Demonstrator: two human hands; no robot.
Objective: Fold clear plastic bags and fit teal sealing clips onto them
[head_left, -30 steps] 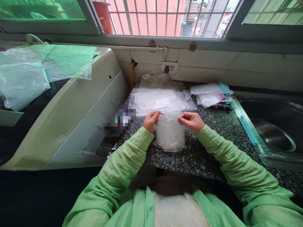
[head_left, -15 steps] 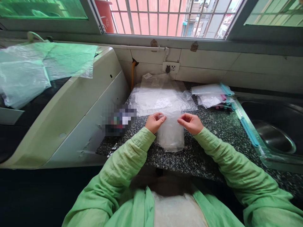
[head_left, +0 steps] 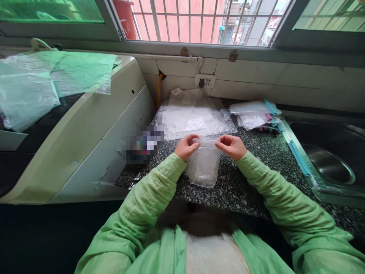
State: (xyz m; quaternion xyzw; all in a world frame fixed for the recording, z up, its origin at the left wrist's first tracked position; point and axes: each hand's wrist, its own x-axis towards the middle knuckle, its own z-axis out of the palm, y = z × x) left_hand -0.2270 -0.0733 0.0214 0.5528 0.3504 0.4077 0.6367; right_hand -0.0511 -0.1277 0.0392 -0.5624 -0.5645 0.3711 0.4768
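Speckled granite counter [head_left: 242,190] beneath a barred window [head_left: 199,19], seen from the head camera. At far left, a cream-coloured appliance [head_left: 94,125] carries a loose plastic sheet [head_left: 51,80] on its top. Against the tiled wall lies a heap of clear plastic bags [head_left: 194,116]. In front of it, the left hand [head_left: 186,146] is closed in a pinch on the left corner of the mouth of a small clear bag [head_left: 203,165]; the right hand [head_left: 231,146] pinches the opposite corner in the same way. This bag hangs between the two hands, its lower end just above or resting on the counter near the front edge; which cannot be told. It appears empty, and its mouth looks drawn taut rather than spread. Judged from this, one bag has been separated from the heap and is in hand, while opening or filling it remains undone. Further right lie zip bags with coloured strips [head_left: 256,116], then a steel sink [head_left: 330,163].
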